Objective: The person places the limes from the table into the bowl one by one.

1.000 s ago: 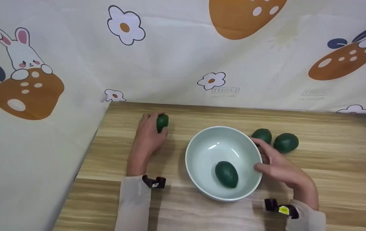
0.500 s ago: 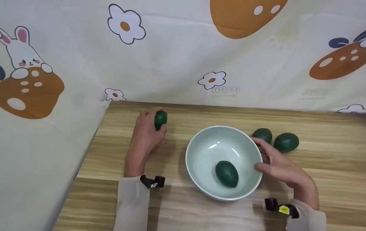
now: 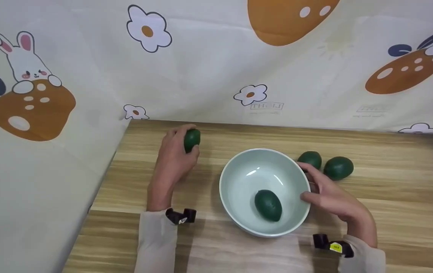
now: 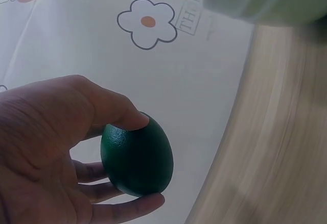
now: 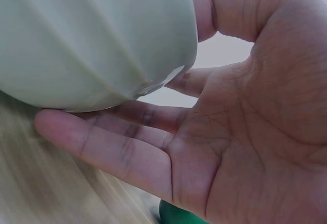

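Note:
My left hand [image 3: 174, 155] holds a dark green, egg-shaped fruit [image 3: 192, 140] at the back left of the table. In the left wrist view, the thumb lies on one side of this smooth fruit [image 4: 138, 157] and the fingertips curl round the other. My right hand [image 3: 332, 193] grips the right side of a pale green bowl [image 3: 235, 212], its thumb at the rim. In the right wrist view, fingers [image 5: 117, 152] reach below the bowl's ribbed outer wall [image 5: 97, 40]. Another dark green fruit [image 3: 268, 206] lies inside the bowl.
Two more dark green fruits, one [image 3: 311, 160] partly behind the bowl's rim and one [image 3: 338, 168] beside it, lie behind my right hand. The wood-grain table [image 3: 398, 212] ends at a printed wall covering [image 3: 201, 68] at the back and left.
My left hand has shifted slightly toward the back wall with the fruit in its grasp. The right hand and the bowl have stayed in place.

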`<state>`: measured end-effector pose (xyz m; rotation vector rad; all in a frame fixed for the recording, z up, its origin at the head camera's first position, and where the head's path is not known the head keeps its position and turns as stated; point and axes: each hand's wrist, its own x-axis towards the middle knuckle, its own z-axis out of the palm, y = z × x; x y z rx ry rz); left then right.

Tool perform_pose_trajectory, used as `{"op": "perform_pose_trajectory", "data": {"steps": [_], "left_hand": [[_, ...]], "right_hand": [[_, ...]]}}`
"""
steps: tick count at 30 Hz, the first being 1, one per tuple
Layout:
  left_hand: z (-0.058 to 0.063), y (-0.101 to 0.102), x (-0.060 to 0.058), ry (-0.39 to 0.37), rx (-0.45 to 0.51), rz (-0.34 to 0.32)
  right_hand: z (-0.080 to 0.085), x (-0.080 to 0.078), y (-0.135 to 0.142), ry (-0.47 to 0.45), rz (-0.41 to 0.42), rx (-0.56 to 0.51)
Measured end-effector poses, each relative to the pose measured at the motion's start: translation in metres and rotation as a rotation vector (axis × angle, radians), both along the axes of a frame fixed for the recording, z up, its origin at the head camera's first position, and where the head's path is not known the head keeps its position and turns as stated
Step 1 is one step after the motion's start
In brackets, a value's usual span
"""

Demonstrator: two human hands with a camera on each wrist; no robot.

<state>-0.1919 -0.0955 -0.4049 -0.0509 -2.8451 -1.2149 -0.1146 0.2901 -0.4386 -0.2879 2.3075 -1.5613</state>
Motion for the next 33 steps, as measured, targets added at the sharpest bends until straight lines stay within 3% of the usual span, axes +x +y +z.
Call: {"op": "perform_pose_trajectory", "data": {"steps": [33], "left_hand": [[0.0072,0.0048,0.0057,0.005,0.059,-0.095]], "right_hand": [[0.0002,-0.0004,-0.0003,-0.007,-0.003,0.006]]}}
